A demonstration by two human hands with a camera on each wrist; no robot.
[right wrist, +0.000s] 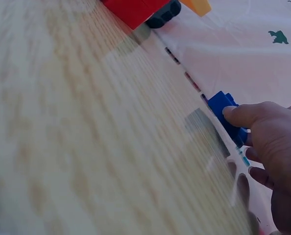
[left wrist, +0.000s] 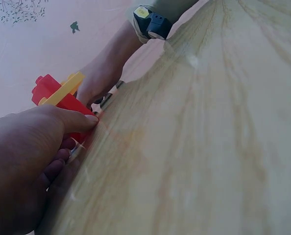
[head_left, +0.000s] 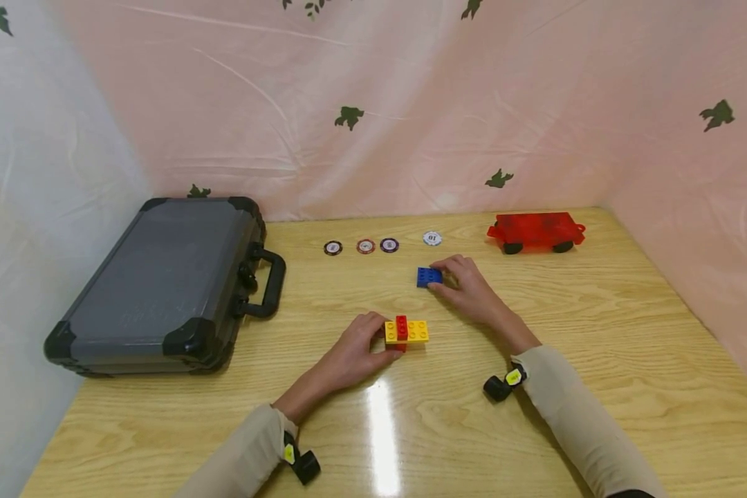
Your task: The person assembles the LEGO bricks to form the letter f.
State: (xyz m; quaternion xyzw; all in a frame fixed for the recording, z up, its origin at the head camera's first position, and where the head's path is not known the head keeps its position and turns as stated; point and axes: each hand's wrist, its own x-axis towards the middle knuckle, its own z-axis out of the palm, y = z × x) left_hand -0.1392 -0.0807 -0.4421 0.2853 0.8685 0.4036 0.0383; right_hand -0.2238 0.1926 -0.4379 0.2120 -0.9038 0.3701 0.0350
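Note:
In the head view my left hand (head_left: 352, 354) grips a small stack of toy building bricks at the middle of the table. A long yellow brick (head_left: 417, 331) lies across it, with a narrow red brick (head_left: 401, 326) on top and more red below. The left wrist view shows my thumb (left wrist: 77, 119) against the lower red part. Farther back and to the right, my right hand (head_left: 469, 292) pinches a blue brick (head_left: 429, 277) between thumb and fingers. Its studs face up in the head view. In the right wrist view the blue brick (right wrist: 226, 117) sits at or just above the tabletop; I cannot tell which.
A grey case (head_left: 162, 277) with black corners and a handle (head_left: 274, 285) lies at the left. Several poker chips, including a white one (head_left: 432, 238), are in a row behind the hands. A red toy wagon (head_left: 535, 230) stands at the back right, before the pink curtain (head_left: 411, 152).

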